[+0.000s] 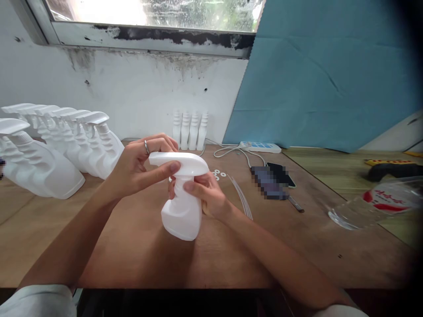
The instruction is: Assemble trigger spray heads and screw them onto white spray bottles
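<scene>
A white spray bottle point(181, 215) is held up over the middle of the table, its trigger head point(190, 163) pointing left. My left hand point(145, 167), with a ring on one finger, is closed on the spray head, thumb along its near side. Around the bottle's neck, just under the head, my right hand point(209, 193) is wrapped with its thumb in front. Some fingers of both hands are hidden behind the bottle. Past my right hand lie several small white rings point(217, 173) and a bundle of thin clear tubes point(243, 198).
Several white spray bottles point(62, 176) with heads stand in rows at the left. Several white bottles point(190, 132) without heads stand against the wall. At right are phones point(280, 174), a power strip point(261, 146) with cables, and a clear plastic bottle point(380, 202) on its side.
</scene>
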`<state>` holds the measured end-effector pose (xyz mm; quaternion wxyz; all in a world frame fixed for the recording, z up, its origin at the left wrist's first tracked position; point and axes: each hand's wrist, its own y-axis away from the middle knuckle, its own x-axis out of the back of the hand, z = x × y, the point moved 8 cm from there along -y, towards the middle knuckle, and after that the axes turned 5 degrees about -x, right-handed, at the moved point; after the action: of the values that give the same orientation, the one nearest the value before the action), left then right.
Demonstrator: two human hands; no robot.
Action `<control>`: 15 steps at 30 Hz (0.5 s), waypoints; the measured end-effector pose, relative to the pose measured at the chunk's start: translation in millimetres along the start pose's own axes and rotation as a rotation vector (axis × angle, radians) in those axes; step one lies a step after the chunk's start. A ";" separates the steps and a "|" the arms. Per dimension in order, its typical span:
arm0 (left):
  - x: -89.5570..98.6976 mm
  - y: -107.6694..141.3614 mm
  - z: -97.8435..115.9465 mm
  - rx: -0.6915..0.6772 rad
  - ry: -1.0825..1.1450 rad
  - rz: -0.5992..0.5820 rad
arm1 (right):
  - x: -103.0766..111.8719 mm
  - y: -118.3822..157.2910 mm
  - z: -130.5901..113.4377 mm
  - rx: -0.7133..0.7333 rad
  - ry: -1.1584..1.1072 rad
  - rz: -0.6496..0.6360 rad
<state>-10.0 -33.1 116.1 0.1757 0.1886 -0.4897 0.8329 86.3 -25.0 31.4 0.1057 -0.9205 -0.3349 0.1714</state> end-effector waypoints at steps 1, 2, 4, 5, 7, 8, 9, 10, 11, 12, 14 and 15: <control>-0.4 0.1 0.0 0.001 0.000 -0.007 | 1.8 0.1 -0.3 0.002 0.021 0.032; -0.8 0.1 -0.4 0.005 0.002 -0.015 | 2.3 0.2 -0.4 0.002 0.036 0.047; -1.5 0.3 -1.6 0.020 0.010 -0.029 | -0.9 0.0 -0.6 0.006 0.017 0.010; -1.7 0.4 -2.4 0.027 0.018 -0.034 | -3.2 0.1 -0.6 0.009 -0.004 -0.020; -2.0 0.6 -3.8 0.038 0.039 -0.042 | -2.8 0.2 -0.4 0.011 -0.015 -0.014; -2.1 0.7 -4.4 0.041 0.049 -0.046 | -0.9 0.3 -0.1 0.009 0.000 0.011; -2.1 0.8 -4.9 0.043 0.056 -0.047 | 0.1 0.4 0.2 0.008 0.014 0.025; -1.8 1.0 -5.4 0.045 0.059 -0.045 | -0.2 0.6 0.3 0.008 0.015 0.021; -1.5 1.2 -5.9 0.048 0.057 -0.043 | -1.8 0.8 0.2 0.011 0.001 0.000; -1.3 1.4 -6.1 0.050 0.053 -0.041 | -3.7 1.1 0.1 0.013 -0.015 -0.025; -1.0 1.7 -6.1 0.054 0.044 -0.037 | -3.8 1.7 0.5 0.002 -0.016 -0.023; -0.9 1.8 -5.8 0.054 0.042 -0.036 | -1.7 2.0 0.6 -0.004 0.005 0.009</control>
<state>-11.0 -28.9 111.8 0.1957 0.1845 -0.4596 0.8464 86.0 -27.6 30.6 0.1040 -0.9226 -0.3308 0.1690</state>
